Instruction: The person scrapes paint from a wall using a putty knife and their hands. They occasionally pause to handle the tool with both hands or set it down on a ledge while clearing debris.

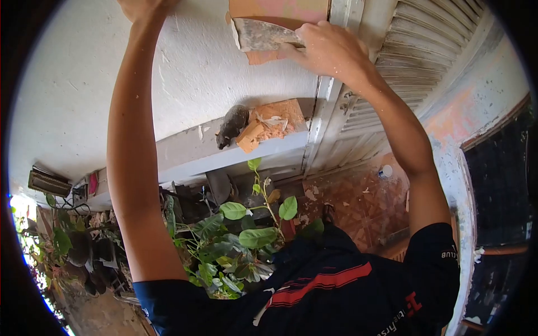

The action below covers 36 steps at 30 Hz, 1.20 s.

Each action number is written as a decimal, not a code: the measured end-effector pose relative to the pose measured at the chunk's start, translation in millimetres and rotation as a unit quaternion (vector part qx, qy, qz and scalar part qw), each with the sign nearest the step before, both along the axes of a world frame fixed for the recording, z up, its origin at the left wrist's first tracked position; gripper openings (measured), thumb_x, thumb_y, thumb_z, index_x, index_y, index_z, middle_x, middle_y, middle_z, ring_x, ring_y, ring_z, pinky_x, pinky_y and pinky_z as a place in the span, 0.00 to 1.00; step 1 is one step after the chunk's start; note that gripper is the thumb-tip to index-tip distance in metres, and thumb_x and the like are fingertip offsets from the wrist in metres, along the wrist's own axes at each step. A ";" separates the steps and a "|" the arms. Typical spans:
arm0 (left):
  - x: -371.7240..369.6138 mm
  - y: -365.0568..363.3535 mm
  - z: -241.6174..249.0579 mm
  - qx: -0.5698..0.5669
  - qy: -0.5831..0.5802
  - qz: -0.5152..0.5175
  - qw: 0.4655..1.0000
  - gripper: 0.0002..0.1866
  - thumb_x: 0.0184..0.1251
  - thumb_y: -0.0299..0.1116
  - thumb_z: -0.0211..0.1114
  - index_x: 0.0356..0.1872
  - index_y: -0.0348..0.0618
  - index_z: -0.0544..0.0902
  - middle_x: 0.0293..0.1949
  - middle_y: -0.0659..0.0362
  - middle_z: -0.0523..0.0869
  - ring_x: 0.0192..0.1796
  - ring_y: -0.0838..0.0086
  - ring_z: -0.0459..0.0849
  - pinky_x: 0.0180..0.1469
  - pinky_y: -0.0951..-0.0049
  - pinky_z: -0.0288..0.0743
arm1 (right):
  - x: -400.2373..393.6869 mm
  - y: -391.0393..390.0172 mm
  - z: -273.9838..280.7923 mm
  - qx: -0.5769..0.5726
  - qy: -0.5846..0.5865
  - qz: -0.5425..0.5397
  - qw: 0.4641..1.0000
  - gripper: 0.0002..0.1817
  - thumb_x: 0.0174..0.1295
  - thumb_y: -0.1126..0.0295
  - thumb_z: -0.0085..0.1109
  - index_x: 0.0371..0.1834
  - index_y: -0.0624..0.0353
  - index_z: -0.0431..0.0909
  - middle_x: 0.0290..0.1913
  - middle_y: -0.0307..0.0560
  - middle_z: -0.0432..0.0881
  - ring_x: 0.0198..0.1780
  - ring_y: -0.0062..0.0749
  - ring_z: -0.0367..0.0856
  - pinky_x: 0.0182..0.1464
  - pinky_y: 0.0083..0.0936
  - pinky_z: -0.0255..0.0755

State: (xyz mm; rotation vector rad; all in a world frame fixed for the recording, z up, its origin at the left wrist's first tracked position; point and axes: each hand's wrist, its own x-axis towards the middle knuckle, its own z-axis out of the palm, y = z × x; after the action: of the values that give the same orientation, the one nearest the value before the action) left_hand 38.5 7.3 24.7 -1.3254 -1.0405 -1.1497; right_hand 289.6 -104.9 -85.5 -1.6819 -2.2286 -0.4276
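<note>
Your R hand (332, 51) grips a scraper (262, 35) at the peach patch (280, 8), apparently mid-scrape; next pass needs blade ctrl. L hand's (147, 8) grip unclear.

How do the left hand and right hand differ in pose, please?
The right hand grips a flat piece over the orange patch; the left hand is cut off by the view's top edge, its grip hidden. The right hand is nearer the shutter, the left hand over the white wall. Both are bare and raised.
</note>
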 end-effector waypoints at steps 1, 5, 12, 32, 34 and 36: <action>-1.5 -0.6 1.0 0.008 0.015 0.000 1.000 0.37 0.78 0.48 0.44 0.81 0.44 0.46 0.83 0.58 0.43 0.84 0.65 0.39 0.84 0.61 0.29 | 4.8 -4.1 0.6 -0.002 0.004 0.002 1.000 0.22 0.69 0.53 0.56 0.31 0.61 0.87 0.25 0.54 0.87 0.26 0.42 0.87 0.37 0.45 0.85; 2.6 -1.7 1.6 -0.007 -0.009 -0.006 1.000 0.38 0.77 0.48 0.45 0.81 0.44 0.46 0.83 0.57 0.43 0.84 0.65 0.39 0.84 0.61 0.29 | 2.9 -3.3 10.0 -0.044 0.027 -0.005 0.999 0.24 0.68 0.49 0.56 0.34 0.63 0.85 0.25 0.57 0.85 0.28 0.49 0.87 0.35 0.45 0.82; -27.8 -23.2 -2.9 -0.106 0.034 -0.134 0.985 0.37 0.78 0.50 0.44 0.80 0.38 0.51 0.82 0.50 0.48 0.83 0.54 0.44 0.83 0.53 0.35 | 14.3 -7.2 -2.5 -0.029 0.020 -0.004 0.999 0.27 0.68 0.46 0.55 0.38 0.64 0.84 0.29 0.57 0.86 0.34 0.54 0.87 0.38 0.47 0.81; -61.9 -155.4 -264.2 -0.577 -0.160 -0.091 0.796 0.29 0.61 0.52 0.71 0.56 0.42 0.84 0.42 0.44 0.90 0.46 0.49 0.89 0.51 0.55 0.80 | 39.6 -24.0 0.2 -0.054 0.030 -0.059 0.996 0.26 0.68 0.46 0.53 0.49 0.60 0.84 0.41 0.56 0.88 0.45 0.51 0.88 0.49 0.48 0.81; -79.8 -158.8 -262.2 -0.570 -0.182 -0.079 0.797 0.29 0.61 0.53 0.71 0.56 0.42 0.85 0.42 0.44 0.90 0.47 0.49 0.89 0.51 0.56 0.80 | 37.3 -23.0 0.4 -0.060 0.029 -0.061 0.996 0.26 0.68 0.46 0.53 0.48 0.60 0.85 0.41 0.57 0.88 0.44 0.51 0.88 0.49 0.48 0.81; -88.0 -157.9 -262.2 -0.574 -0.192 -0.075 0.793 0.29 0.59 0.54 0.71 0.55 0.42 0.86 0.42 0.45 0.90 0.47 0.50 0.89 0.51 0.56 0.80 | 28.6 -21.9 -1.5 -0.058 0.050 -0.039 0.996 0.25 0.69 0.47 0.54 0.45 0.61 0.85 0.37 0.56 0.88 0.41 0.51 0.89 0.47 0.48 0.82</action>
State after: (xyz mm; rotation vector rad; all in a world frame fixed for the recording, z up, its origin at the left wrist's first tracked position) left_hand -49.5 -150.6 -237.5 -2.1646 -2.1647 -0.8833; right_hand 318.1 -126.8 -87.0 -1.8120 -2.1585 -0.2303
